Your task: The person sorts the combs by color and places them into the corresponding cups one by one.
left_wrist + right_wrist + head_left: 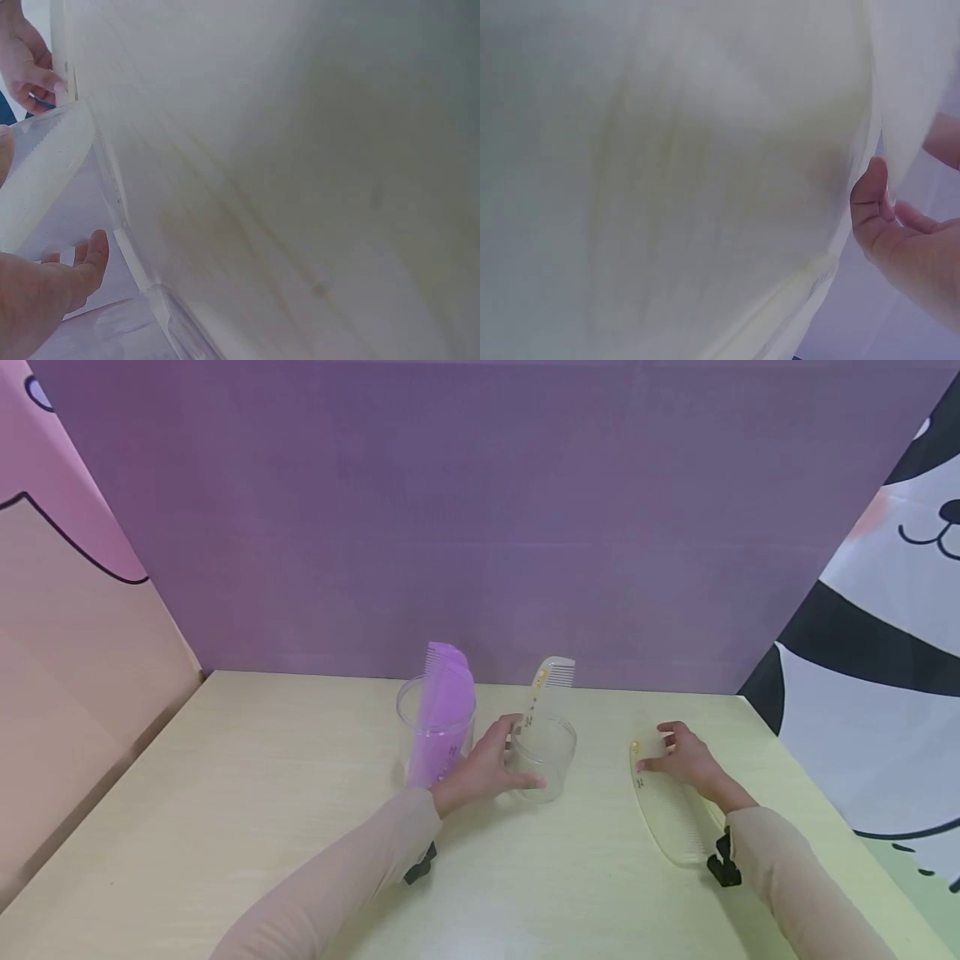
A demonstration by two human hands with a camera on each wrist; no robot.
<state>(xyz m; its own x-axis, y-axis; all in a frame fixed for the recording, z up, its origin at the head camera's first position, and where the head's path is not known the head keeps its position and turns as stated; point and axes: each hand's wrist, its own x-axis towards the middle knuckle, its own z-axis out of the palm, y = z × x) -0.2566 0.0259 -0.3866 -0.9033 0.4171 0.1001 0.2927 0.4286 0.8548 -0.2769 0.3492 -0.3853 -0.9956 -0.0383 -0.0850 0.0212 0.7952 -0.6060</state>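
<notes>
Two clear plastic cups stand at the table's middle. The left cup (420, 710) holds purple combs (442, 710). My left hand (487, 768) grips the right cup (551, 760), thumb (86, 266) and fingers round its wall (45, 180); a pale yellow comb (551, 681) stands upright in it. A second pale yellow comb (671, 814) lies flat on the table to the right. My right hand (686, 756) holds its far end between thumb (870, 199) and fingers. The wrist views are close and blurred.
The pale wooden table (225, 793) is boxed in by a purple back wall (480, 527), a pink and tan panel on the left (67, 635) and a black-and-white printed panel on the right (877, 643). Both sleeves are beige.
</notes>
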